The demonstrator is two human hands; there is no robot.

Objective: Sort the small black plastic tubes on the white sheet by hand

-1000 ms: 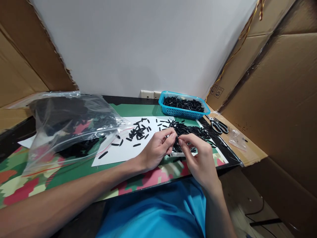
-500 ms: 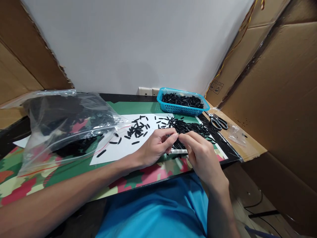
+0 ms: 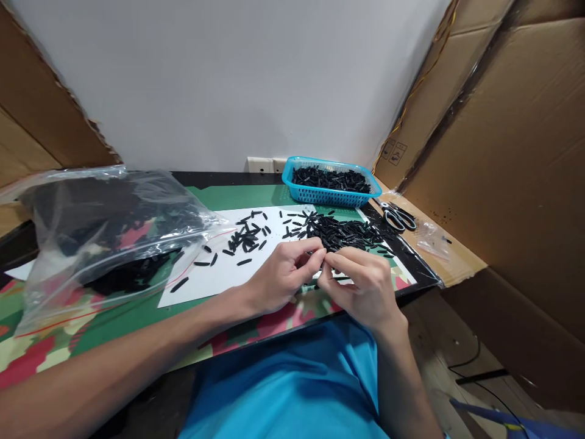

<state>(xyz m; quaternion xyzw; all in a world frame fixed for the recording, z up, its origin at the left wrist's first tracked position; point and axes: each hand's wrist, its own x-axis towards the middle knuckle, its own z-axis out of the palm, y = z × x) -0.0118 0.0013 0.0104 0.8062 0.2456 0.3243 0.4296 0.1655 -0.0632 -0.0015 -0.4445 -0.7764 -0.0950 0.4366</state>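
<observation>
My left hand [image 3: 287, 271] is closed in a pinch, thumb against forefinger, at the near edge of a pile of small black strips [image 3: 345, 235]. Its fingertips meet those of my right hand [image 3: 361, 277], which is pinched too. Whatever lies between the fingertips is too small and covered to make out. To the left, a looser group of black strips [image 3: 247, 236] is scattered over a white sheet of paper [image 3: 214, 286]. Part of the pile is hidden behind my hands.
A blue plastic basket [image 3: 331, 198] full of black strips stands at the back. Scissors [image 3: 397, 217] and a small clear bag [image 3: 433, 241] lie at the right. A large zip bag [image 3: 132, 219] with black contents covers the left side. Cardboard walls [image 3: 516, 134] flank the table.
The view has shifted slightly, so most things sit a little further left. My right hand has turned a little, its thumb now showing below the fingers; both hands stay pinched together.
</observation>
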